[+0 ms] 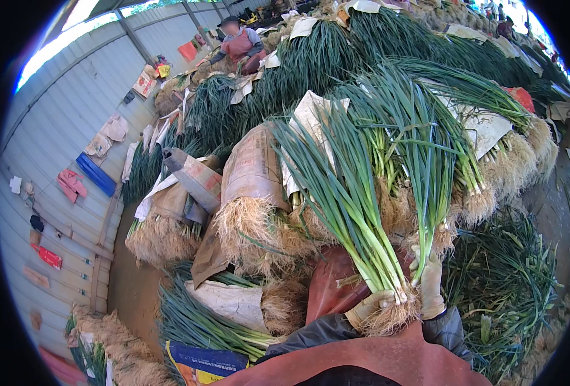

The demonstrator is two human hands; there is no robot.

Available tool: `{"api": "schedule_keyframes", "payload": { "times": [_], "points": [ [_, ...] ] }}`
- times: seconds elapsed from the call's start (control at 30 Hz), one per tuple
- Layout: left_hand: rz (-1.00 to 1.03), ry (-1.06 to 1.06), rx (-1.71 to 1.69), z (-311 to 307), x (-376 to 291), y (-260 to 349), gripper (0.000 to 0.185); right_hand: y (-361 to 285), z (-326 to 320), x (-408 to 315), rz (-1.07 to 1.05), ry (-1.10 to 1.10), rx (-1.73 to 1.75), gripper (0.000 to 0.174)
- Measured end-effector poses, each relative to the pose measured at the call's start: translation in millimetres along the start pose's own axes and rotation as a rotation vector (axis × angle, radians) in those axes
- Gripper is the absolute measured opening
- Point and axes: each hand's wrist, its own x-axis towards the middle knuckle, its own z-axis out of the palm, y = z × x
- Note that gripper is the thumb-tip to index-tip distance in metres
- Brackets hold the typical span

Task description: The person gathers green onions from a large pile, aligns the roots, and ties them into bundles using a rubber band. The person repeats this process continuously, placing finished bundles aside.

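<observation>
My left hand, in a pale work glove, grips a bunch of green onions low on its white stems, just above the roots. The stringy roots hang over my lap, and the long green leaves fan up and to the left. My right hand, also gloved, is closed around a few separate green onion stalks beside that bunch. Their leaves point away from me, and their lower ends meet the bunch's stems. Part of my right fingers is hidden behind these stalks.
Wrapped onion bundles are stacked before me, roots facing me. Another wrapped bundle lies at left. Loose leaves heap on the right. A person in a red apron sits farther back beside a corrugated metal wall.
</observation>
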Motion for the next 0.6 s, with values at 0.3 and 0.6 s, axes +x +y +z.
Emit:
{"api": "schedule_keyframes", "payload": {
  "times": [0.3,0.6],
  "points": [
    [-0.023,-0.164,-0.103,-2.2,2.3,0.4,0.048,47.9,-40.2,18.7,-0.571,0.157,-0.781,0.018],
    [-0.065,-0.107,-0.121,14.1,-2.9,2.9,0.052,23.7,-42.0,0.3,-0.725,0.275,-1.374,0.018]
  ]
}}
